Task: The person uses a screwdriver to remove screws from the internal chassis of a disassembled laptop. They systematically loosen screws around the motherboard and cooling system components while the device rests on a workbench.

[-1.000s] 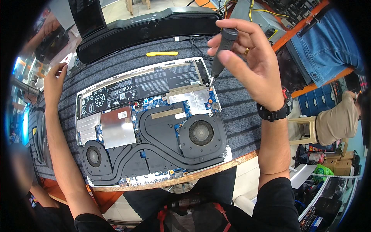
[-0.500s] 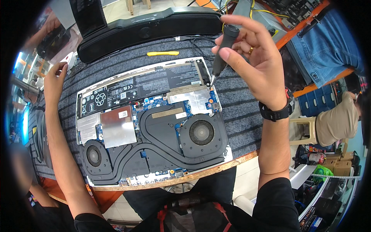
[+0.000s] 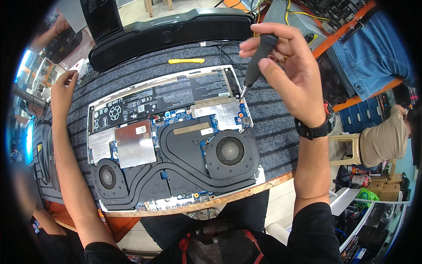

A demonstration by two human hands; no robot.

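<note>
An opened laptop [image 3: 184, 154] lies bottom up on the bench in front of me, its inside bare. My right hand [image 3: 290, 75] has its fingers and thumb around a black-handled screwdriver [image 3: 257, 61]. The screwdriver tilts, its metal tip down at the laptop's far right corner, beside the black battery [image 3: 162, 100]. Two fans, a right one [image 3: 230, 151] and a left one [image 3: 107, 176], sit in the near half. Out past the laptop's left side is my left hand [image 3: 63, 90], fingers curled to a pinch next to a white object [image 3: 80, 67]; anything between them is too small to tell.
A yellow pry tool [image 3: 186, 61] lies on the grey striped mat [image 3: 277, 141] beyond the laptop. Behind it stands a long black soundbar [image 3: 167, 37], with black cables [image 3: 226, 53] at its right end. Other people [image 3: 373, 57] are close by on both sides.
My right hand has shifted slightly, and the screwdriver's handle has tipped a little to the right and down; its tip remains at the same corner. My left hand has hardly moved.
</note>
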